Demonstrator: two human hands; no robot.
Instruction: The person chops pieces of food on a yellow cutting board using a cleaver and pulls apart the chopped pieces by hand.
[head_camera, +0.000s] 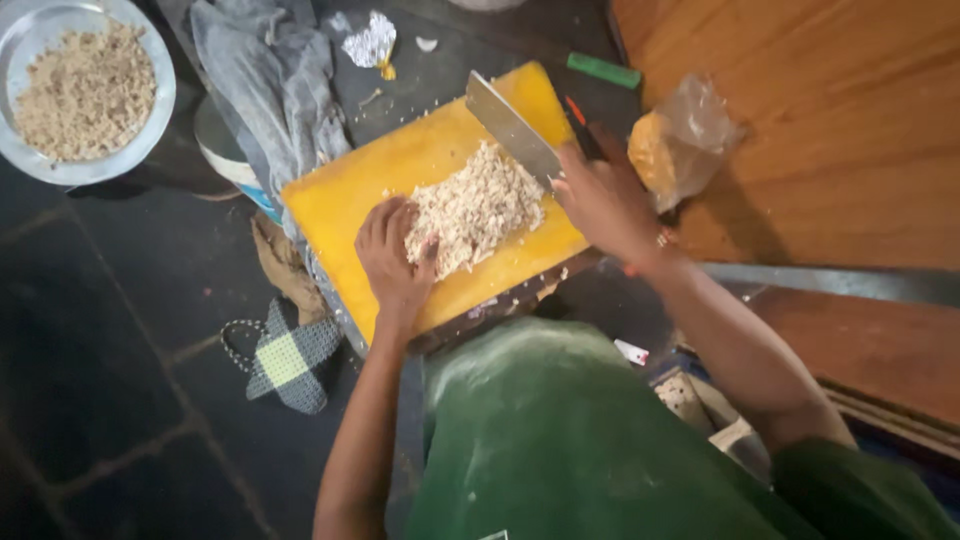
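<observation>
Closely bunched, the fingers of the left hand (395, 250) are curled and pressed onto the near edge of a pile of chopped pale shreds (475, 208). The right hand (603, 200) is wrapped around the handle of a cleaver (512, 128), fingers closed on it; the handle itself is mostly hidden by the hand. The broad blade is held tilted over the far side of the pile. The pile is heaped mid-board on a yellow cutting board (350, 195).

Just right of the board, a crumpled clear plastic bag (680, 140) with a yellow-orange lump inside is seen on the wooden surface (850, 120). A crumpled foil wrapper (370, 42) lies beyond the board. A green stick-shaped item (603, 70) lies at the wood's edge. A metal bowl (160, 110) of crumbly beige bits sits far left. A grey cloth (270, 90) is draped beside the board. A checked green-and-white object (285, 358) lies on the dark floor.
</observation>
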